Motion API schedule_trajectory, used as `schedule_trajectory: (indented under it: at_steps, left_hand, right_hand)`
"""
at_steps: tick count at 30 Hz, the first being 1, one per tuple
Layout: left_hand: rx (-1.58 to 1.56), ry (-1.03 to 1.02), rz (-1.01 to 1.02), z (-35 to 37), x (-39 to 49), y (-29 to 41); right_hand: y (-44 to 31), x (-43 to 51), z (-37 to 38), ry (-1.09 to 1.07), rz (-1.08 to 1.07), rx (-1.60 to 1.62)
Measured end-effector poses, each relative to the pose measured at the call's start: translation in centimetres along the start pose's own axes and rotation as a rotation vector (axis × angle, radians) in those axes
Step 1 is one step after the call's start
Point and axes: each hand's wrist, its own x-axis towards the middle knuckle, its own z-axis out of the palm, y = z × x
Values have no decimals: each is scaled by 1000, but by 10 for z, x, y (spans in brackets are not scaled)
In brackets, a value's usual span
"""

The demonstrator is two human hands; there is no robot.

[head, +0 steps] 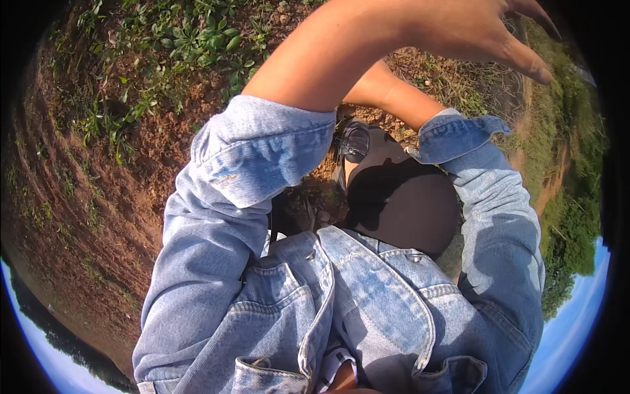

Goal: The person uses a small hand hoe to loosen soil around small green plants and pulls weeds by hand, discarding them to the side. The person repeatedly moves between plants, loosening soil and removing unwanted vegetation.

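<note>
My left hand [475,32] reaches across to the upper right, its fingers apart and nothing visible in them. The top of the picture cuts off part of it. Beneath my left forearm [325,54] passes my right wrist, with only a bit of my right hand [365,88] showing. The rest of that hand is hidden, so whatever it touches cannot be seen. Both arms wear a light-blue denim jacket [374,290] with folded-back cuffs. Reddish soil [197,98] with low green leafy plants [211,42] lies before me.
My bent knee in black cloth [408,207] and a black shoe [355,140] are below my arms. Ridged bare earth [83,212] stretches off to the left. Dry grass [472,83] grows at the upper right, with green bushes [571,251] farther out.
</note>
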Motion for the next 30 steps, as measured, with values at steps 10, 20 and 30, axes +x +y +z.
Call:
schedule_trajectory:
  at_steps: [10,20,30]
  left_hand:
    - [-62,347,-875,30,-205,-176]
    - [473,304,-575,106,-191,-193]
    - [530,108,-773,118,-169,-205]
  right_hand:
    - [64,-59,27,77,-21,70]
    - [80,-87,20,130,82,152]
    - [66,-41,37,18,-156,-96]
